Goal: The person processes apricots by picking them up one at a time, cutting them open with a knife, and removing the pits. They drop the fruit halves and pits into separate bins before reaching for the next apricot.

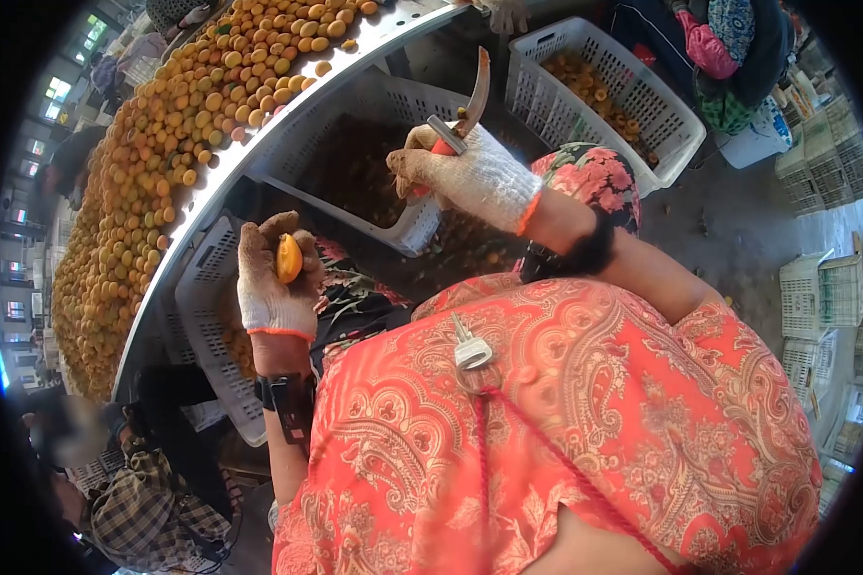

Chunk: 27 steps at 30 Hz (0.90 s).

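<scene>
My left hand (270, 292), in a stained white work glove, is closed around an orange apricot (289, 259), whose cut side cannot be made out clearly. To its right and higher up, my right hand (484, 182), gloved the same way, grips a knife with a curved blade (478, 91) and a red handle. The blade points up and away from the fruit. A short metal tube (447, 134) shows beside the handle at my fingers. Below and between both hands stands a white plastic crate (417, 233) with dark contents.
A metal-edged table (190, 213) heaped with apricots (134, 230) curves along the left and far side. Another crate (194, 321) stands under my left hand. At upper right a crate (662, 120) holds cut fruit. Co-workers sit at lower left and upper right; stacked crates (825, 158) stand far right.
</scene>
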Each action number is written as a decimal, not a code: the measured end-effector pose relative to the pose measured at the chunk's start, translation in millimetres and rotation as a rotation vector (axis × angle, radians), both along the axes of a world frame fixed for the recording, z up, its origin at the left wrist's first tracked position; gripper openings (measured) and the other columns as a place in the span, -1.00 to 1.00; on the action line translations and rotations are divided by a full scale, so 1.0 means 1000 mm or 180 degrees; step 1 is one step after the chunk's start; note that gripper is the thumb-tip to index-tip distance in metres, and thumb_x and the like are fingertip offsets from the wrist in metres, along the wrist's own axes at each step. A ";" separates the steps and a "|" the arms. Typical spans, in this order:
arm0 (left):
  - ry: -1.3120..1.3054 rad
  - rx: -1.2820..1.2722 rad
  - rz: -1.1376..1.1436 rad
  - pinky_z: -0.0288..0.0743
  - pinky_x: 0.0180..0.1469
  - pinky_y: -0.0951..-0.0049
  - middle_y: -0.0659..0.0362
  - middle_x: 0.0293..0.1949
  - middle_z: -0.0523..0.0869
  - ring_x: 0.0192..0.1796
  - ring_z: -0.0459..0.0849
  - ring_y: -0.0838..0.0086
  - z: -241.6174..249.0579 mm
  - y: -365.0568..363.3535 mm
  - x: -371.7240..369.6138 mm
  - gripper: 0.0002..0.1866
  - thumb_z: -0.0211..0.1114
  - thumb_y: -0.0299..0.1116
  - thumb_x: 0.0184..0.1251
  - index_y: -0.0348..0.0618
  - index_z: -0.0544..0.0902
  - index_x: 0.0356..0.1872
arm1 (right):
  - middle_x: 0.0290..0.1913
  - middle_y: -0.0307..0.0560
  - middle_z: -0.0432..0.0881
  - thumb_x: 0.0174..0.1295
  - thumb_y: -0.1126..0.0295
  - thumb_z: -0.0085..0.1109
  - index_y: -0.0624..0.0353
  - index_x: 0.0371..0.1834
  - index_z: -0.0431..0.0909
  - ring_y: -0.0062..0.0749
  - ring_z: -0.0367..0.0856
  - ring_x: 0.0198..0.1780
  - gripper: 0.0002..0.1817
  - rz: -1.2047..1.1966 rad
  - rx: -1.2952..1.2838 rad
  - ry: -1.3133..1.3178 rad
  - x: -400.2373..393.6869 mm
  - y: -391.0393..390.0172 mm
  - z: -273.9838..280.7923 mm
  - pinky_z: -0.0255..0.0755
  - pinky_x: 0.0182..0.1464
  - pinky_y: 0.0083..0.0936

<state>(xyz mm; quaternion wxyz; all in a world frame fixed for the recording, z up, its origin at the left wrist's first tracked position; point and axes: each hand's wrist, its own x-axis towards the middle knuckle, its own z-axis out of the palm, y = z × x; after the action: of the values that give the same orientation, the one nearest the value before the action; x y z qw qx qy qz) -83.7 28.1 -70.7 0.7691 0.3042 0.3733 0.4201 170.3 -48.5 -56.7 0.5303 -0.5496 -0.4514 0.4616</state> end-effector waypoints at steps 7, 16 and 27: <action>-0.0073 0.0104 -0.0065 0.43 -0.33 0.53 0.01 -0.16 0.65 -0.32 0.56 0.41 -0.001 0.008 0.004 -0.65 0.25 -0.35 0.34 -0.30 0.57 0.09 | -0.53 -0.23 0.68 0.36 0.18 0.28 0.20 -0.40 0.66 -0.64 0.56 -0.51 -0.70 -0.0067 -0.0087 -0.0076 0.001 0.003 0.000 0.40 -0.45 -0.59; 0.0897 0.0312 0.0194 0.38 -0.50 0.58 0.08 -0.26 0.68 -0.42 0.58 0.47 -0.005 0.018 -0.012 -0.72 0.13 -0.48 0.37 -0.22 0.59 0.07 | -0.51 -0.25 0.67 0.32 0.23 0.30 0.19 -0.46 0.64 -0.65 0.53 -0.46 -0.72 -0.0158 -0.0179 0.0313 0.006 0.003 0.004 0.38 -0.39 -0.58; 0.5471 0.1263 0.1091 0.54 -0.05 0.39 0.10 -0.16 0.74 -0.13 0.69 0.37 -0.102 0.047 -0.264 -0.71 0.37 -0.33 0.24 -0.28 0.69 -0.07 | -0.48 -0.27 0.63 0.36 0.25 0.20 0.20 -0.40 0.58 -0.70 0.47 -0.48 -0.74 -0.0090 -0.0270 -0.0232 0.003 0.001 0.009 0.33 -0.46 -0.64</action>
<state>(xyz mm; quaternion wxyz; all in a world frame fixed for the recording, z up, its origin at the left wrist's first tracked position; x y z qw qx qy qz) -348.1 75.3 -173.1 0.0844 0.5810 0.7809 0.2133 173.1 -47.0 -47.9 0.4962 -0.5943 -0.4427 0.4524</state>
